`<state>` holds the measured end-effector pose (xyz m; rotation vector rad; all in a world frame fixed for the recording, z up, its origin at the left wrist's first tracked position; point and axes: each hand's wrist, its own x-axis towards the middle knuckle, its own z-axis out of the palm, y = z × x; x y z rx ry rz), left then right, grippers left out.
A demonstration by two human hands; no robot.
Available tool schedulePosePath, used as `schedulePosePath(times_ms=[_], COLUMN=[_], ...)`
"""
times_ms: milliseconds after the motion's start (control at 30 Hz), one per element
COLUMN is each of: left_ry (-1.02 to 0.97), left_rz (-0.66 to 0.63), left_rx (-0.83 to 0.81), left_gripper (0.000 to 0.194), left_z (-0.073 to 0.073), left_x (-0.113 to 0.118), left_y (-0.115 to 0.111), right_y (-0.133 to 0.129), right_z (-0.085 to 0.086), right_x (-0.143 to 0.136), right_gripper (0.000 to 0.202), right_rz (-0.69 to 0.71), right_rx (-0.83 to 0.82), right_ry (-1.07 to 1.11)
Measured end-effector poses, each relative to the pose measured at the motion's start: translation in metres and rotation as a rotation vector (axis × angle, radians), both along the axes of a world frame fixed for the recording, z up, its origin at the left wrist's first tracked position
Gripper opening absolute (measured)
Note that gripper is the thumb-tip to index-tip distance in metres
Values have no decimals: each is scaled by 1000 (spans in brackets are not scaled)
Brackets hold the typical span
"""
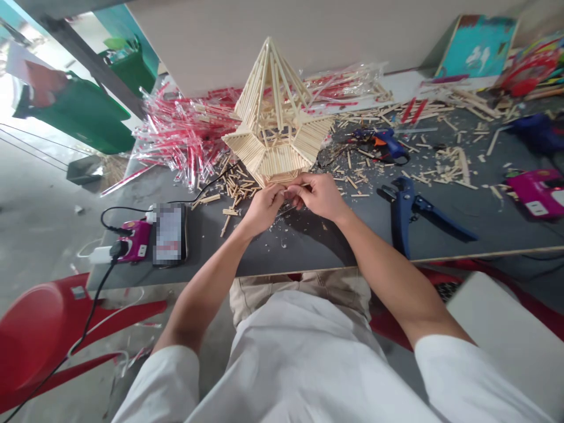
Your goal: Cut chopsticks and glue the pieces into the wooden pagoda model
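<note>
A model built of thin wooden sticks [282,158] stands on the dark table, with a pointed open-ribbed top and flared slatted panels round its lower part. At its near bottom edge, my left hand [265,205] and my right hand [321,197] meet with fingertips pinched close together. Whatever small piece is between the fingers is hidden by them. Short cut sticks [238,188] lie scattered just left of the model. To the right rest a blue glue gun [388,144] and a blue-handled cutter [408,214].
Red-and-clear plastic wrappers [185,135] pile up at the back left. A phone [170,235] lies beside a purple power socket [134,241] with cables at the left edge. Another purple socket [537,194] sits far right. A red chair [39,329] stands at the left.
</note>
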<state>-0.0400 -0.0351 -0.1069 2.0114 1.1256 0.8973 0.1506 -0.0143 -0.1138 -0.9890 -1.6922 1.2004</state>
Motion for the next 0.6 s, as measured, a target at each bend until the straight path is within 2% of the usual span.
schedulePosePath(times_ms=[167,400,600], left_ry=[-16,8,54], left_rz=[24,-31,9], left_rx=[-9,9,49], left_gripper=[28,26,27], left_z=[0,-5,-3], left_x=[1,-3,-3], left_y=[0,2,1], right_y=[0,1,0], right_z=[1,0,0], right_x=[-1,-1,-1], right_gripper=[37,31,29], right_rz=[-6,8,-1], right_rx=[-11,-7,-18], right_ry=[9,2,6])
